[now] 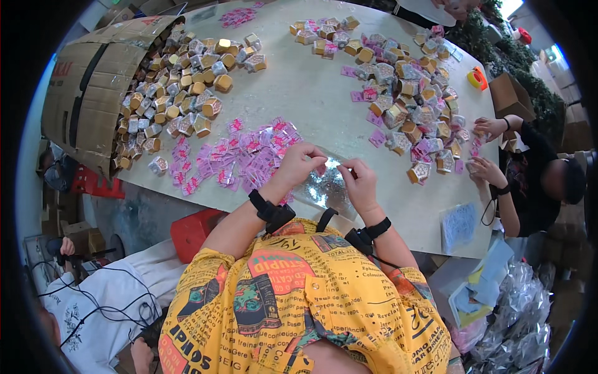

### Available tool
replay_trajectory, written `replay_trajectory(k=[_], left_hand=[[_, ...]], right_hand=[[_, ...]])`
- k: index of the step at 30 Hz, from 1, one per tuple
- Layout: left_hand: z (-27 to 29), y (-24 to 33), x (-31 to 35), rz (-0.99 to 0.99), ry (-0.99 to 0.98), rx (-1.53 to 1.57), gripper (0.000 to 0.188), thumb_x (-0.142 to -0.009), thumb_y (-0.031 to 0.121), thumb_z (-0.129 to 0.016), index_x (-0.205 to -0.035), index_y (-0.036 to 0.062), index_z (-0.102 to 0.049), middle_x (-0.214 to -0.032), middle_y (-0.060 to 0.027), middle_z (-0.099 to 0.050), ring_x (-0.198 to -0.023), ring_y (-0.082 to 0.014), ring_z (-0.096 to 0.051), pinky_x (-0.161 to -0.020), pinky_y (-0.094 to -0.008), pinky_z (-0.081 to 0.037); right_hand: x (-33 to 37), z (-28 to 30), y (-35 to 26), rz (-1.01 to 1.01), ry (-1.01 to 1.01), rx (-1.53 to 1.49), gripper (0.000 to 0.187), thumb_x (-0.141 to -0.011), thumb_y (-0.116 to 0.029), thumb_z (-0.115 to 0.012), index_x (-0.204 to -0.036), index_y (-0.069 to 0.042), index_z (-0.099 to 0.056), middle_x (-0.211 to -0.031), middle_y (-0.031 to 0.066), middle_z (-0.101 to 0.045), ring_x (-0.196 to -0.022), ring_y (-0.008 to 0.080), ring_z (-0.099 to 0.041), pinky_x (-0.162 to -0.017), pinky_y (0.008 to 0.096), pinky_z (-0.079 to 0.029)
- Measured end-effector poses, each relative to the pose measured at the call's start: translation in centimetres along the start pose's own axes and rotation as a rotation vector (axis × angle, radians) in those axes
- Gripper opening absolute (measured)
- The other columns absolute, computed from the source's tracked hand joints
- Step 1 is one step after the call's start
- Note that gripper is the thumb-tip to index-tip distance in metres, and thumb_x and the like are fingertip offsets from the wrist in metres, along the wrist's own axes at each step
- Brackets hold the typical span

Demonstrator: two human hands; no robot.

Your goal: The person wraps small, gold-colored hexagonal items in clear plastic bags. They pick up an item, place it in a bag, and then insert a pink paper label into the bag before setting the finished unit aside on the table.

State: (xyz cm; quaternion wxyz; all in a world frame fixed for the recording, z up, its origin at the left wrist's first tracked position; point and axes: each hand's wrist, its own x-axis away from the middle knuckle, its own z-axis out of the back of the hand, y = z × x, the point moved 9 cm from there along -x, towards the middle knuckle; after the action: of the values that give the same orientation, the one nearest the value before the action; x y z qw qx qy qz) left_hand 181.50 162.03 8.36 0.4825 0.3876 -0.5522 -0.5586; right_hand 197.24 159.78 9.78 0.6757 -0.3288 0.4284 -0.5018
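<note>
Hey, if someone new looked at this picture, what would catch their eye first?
Probably the bright yellow printed shirt filling the lower middle. Next, the heap of small gold and whitish angular pieces beside an open brown cardboard box at upper left, above a scattered pile of flat pink packets on the pale table. At the centre, the left hand and right hand are close together at a shiny, clear-looking plastic sheet.

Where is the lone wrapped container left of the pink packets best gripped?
Likely by its opposite sides, from above and the near side: the wrapped container is compact and sits apart from the heap behind, with bare table in front.
</note>
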Motion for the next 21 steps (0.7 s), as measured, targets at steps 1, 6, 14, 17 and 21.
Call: replay_trajectory(k=[1,6,14,17,21], left_hand=[[0.2,-0.5,-0.1,-0.01,0.0,0.02,0.012,-0.077,0.009,-0.067,-0.08,-0.0019,-0.068,-0.07,-0.0055,-0.066,-0.066,-0.0123,-0.061,-0.06,-0.0258,-0.048],[1.7,-1.9,0.4,0.121,0.142,-0.024,0.013,-0.078,0.01,-0.067,-0.081,-0.002,-0.069,-0.071,-0.0057,-0.066,-0.067,-0.0093,-0.059,-0.06,-0.0242,-0.046],[1.0,0.2,0.6,0.023,0.114,-0.197,0.014,-0.078,0.011,-0.066,-0.084,-0.001,-0.067,-0.074,-0.0046,-0.064,-0.071,-0.0132,-0.057,-0.066,-0.0276,-0.043],[0.8,2.7,1.2,-0.22,0.056,-0.519,0.011,-0.076,0.008,-0.064,-0.084,0.0002,-0.065,-0.076,-0.0074,-0.061,-0.077,-0.0216,-0.057,-0.072,-0.0317,-0.044],[-0.3,6.0,2.1,-0.448,-0.128,-0.893,0.021,-0.072,0.004,-0.063,-0.092,0.0041,-0.064,-0.088,-0.0102,-0.058,-0.088,-0.029,-0.054,-0.08,-0.0376,-0.042]], right_hand=[[0.2,0.1,0.4,-0.009,-0.007,0.011,0.009,-0.078,-0.006,-0.067,-0.083,0.0,-0.062,-0.079,0.0098,-0.059,-0.058,0.0162,-0.055,-0.052,0.0274,-0.043],[0.2,-0.8,1.8,-0.086,0.022,-0.131,0.015,-0.078,-0.006,-0.067,-0.091,0.0,-0.065,-0.087,0.0079,-0.062,-0.06,0.0146,-0.055,-0.055,0.0262,-0.045],[0.2,-6.3,4.1,-0.477,-0.084,-0.878,0.01,-0.086,-0.007,-0.06,-0.092,0.0,-0.062,-0.08,0.0044,-0.062,-0.061,0.0086,-0.056,-0.054,0.0201,-0.044],[0.5,-7.3,4.2,-0.577,-0.192,-0.981,0.011,-0.088,-0.009,-0.057,-0.092,0.001,-0.059,-0.075,0.0059,-0.063,-0.059,0.0101,-0.059,-0.053,0.0208,-0.047],[0.5,-7.6,4.0,-0.615,-0.336,-0.943,0.011,-0.087,-0.011,-0.059,-0.087,0.0,-0.061,-0.072,0.0058,-0.063,-0.057,0.011,-0.06,-0.052,0.0218,-0.048]])
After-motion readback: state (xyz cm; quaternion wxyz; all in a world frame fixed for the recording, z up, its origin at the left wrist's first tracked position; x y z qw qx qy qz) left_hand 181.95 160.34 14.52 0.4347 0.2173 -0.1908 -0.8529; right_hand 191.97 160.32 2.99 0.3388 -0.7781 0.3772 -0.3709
